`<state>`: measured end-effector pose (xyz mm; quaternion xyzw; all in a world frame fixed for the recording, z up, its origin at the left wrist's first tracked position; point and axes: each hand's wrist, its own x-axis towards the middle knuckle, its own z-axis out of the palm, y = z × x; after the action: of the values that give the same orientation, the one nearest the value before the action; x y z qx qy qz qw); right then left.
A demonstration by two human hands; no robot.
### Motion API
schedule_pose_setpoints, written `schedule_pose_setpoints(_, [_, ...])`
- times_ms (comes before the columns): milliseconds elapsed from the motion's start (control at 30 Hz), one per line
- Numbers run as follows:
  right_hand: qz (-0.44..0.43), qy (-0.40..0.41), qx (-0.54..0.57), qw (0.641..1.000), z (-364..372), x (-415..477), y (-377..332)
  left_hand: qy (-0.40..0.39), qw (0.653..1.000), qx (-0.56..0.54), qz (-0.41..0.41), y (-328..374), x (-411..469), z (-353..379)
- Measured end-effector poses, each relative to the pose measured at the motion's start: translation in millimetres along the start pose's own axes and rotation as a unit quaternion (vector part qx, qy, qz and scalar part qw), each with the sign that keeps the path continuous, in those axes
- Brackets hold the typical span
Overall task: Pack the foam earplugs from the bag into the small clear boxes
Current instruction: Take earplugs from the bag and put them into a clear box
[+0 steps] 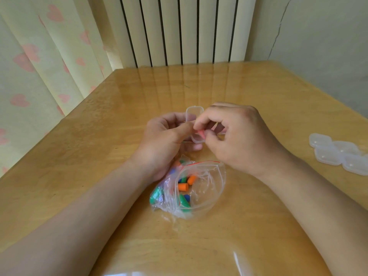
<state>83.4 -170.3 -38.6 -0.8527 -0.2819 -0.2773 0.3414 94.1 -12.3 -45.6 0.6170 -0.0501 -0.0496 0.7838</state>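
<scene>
both forearms [79,226] reach past the open bag [209,196] of earplugs [183,186] at lower centre to mid-frame, where the left hand [165,140] cradles an open clear box [194,113] and the right hand [235,136] pinches a pink earplug [200,132] at its rim, probably next to be pressed in.

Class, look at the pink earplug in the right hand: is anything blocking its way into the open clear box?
Nothing visible does. The right hand pinches the pink earplug at the rim of the clear box, which the left hand holds with its lid swung back, away from the opening.
</scene>
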Motion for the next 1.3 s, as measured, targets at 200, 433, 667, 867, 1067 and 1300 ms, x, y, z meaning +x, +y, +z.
schedule_pose_setpoints(200, [0.020,0.010,0.046,0.999,0.6,-0.8,-4.2,-0.014,0.998,-0.049,-0.038,2.4,1.0,-1.0])
schedule_pose_setpoints(433, [0.016,0.006,0.042,0.999,1.1,-0.8,-6.4,-0.029,0.999,-0.017,-0.019,2.6,-1.0,-0.5])
schedule_pose_setpoints(667, [0.031,-0.005,0.057,0.998,-0.7,-0.9,-6.3,-0.038,0.999,-0.022,0.003,1.3,-0.4,-2.2])
schedule_pose_setpoints(867, [0.043,-0.003,0.089,0.995,-1.2,-1.5,-4.6,-0.025,0.999,-0.015,0.019,0.8,1.2,-3.5])
schedule_pose_setpoints(1067, [0.074,0.079,0.074,0.991,-1.0,0.3,-5.1,-0.010,0.999,-0.015,0.043,-0.1,1.2,-3.5])
schedule_pose_setpoints(1300, [0.209,-0.006,0.083,0.974,-8.1,2.9,-6.2,-0.029,0.999,-0.027,0.025,2.9,-0.7,-4.2])
